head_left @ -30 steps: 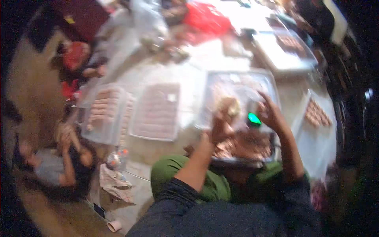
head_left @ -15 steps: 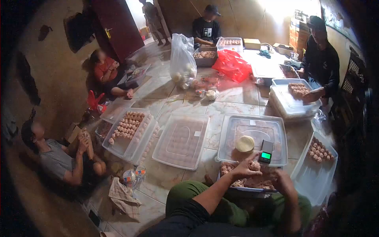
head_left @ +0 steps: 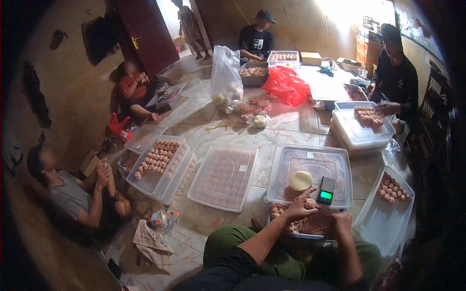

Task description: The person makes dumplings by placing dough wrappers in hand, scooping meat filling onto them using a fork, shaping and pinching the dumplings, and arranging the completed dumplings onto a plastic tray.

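Observation:
My left hand (head_left: 297, 209) is closed around a ball of minced meat (head_left: 310, 203), just above the near edge of a lidded box. Below it lies a tub of minced meat (head_left: 307, 226), partly covered by my hand and wrist. My right hand (head_left: 342, 222) is curled at the tub's right side; what its fingers hold, if anything, is hidden. On the box lid (head_left: 286, 194) in front of me rest a small digital scale (head_left: 326, 189) with a lit green display and a round pale stack of wrappers or discs (head_left: 300, 180).
On my right stands a see-through tray (head_left: 383, 220) with meatballs. To the left are a closed box (head_left: 224, 177), a tray of meatballs (head_left: 158, 157) and a checked cloth (head_left: 152, 245). Several people sit around the tiled floor, near a red plastic bag (head_left: 287, 86).
My right hand has moved slightly down and left, toward the tub's edge. My left hand still holds the meatball. At the right, a co-worker's hand has shifted over the stacked boxes.

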Tool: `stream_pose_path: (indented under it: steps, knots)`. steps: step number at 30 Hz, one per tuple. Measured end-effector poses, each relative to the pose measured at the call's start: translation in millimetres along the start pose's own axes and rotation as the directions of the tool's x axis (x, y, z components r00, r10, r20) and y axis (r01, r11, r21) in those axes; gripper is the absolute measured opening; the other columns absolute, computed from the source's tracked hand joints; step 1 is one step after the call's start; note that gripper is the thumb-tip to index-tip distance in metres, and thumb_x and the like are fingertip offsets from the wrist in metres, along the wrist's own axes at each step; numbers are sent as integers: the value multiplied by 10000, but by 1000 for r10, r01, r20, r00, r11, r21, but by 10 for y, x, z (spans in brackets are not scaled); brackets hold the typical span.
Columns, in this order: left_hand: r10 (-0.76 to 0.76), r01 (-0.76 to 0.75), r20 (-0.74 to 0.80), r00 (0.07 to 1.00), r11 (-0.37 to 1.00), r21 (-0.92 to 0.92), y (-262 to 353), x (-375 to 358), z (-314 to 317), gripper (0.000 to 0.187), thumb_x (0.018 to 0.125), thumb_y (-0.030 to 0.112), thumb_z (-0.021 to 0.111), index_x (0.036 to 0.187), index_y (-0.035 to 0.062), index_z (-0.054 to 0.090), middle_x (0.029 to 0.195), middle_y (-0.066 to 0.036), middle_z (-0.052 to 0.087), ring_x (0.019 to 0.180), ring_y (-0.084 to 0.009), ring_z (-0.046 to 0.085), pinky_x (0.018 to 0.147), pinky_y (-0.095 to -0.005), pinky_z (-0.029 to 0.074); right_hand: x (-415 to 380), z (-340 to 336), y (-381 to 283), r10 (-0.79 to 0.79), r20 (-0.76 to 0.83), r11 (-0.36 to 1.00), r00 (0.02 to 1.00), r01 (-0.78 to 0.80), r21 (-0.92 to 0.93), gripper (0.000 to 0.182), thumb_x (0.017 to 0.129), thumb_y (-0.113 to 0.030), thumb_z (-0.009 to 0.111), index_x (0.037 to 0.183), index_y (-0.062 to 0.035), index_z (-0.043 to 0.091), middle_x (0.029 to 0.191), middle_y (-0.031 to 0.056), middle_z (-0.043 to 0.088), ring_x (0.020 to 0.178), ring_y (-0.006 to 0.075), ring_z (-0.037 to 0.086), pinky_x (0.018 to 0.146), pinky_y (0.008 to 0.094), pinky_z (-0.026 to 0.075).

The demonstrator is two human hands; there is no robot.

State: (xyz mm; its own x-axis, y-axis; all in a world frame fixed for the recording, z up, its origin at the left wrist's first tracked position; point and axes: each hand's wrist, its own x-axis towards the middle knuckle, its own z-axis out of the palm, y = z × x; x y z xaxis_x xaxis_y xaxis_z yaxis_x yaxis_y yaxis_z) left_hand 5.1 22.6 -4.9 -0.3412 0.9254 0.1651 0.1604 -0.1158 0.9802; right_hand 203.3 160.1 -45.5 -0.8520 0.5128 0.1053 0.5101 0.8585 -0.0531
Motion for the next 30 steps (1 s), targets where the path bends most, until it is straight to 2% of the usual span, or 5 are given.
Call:
stream_pose_path:
  steps: [7, 14, 18, 23, 30]
  knots:
    - [311, -267, -56, 949, 883, 386, -81, 10, 0, 823, 667, 110, 763, 1358, 62, 318, 1302, -110, 449, 884, -103, 557, 811, -252, 465, 48, 265, 71, -8, 2, 1000, 1000, 8, -13, 345, 471, -389, 772, 728, -179, 676, 779, 68, 632, 810, 270, 592, 741, 425, 406]
    - [8, -5, -66, 998, 999, 51, 49, -19, 12, 874, 643, 141, 796, 1362, 61, 305, 954, -63, 565, 858, -122, 540, 799, -265, 437, 54, 359, 62, -39, 18, 999, 999, 38, 20, 250, 545, -343, 727, 744, -198, 684, 756, 71, 625, 804, 263, 597, 722, 436, 401]
    - [89, -74, -124, 988, 990, 122, -40, -19, 24, 985, 652, 181, 804, 1397, 25, 179, 1370, -146, 378, 1279, -218, 343, 1039, -330, 288, 50, 190, -53, -35, 1, 999, 999, 35, 11, 96, 663, -223, 602, 710, -187, 678, 736, 51, 603, 813, 226, 592, 819, 435, 389]
    - [4, -4, -7, 1000, 997, 77, 120, -41, -1, 1041, 696, 179, 765, 1421, 42, 30, 1224, -190, 501, 1105, -208, 507, 913, -333, 408, 68, 333, -95, 4, -48, 995, 999, 1, 97, 164, 614, -258, 663, 761, -191, 694, 780, 90, 601, 822, 252, 597, 857, 428, 353]
    - [329, -299, -140, 934, 933, 199, 200, -73, 63, 921, 738, 81, 664, 1434, 60, 62, 673, -74, 505, 632, -181, 510, 649, -312, 452, 77, -222, -400, -165, 83, 974, 983, 149, 169, 110, 626, -141, 630, 721, -109, 675, 805, 119, 595, 855, 285, 589, 878, 441, 340]
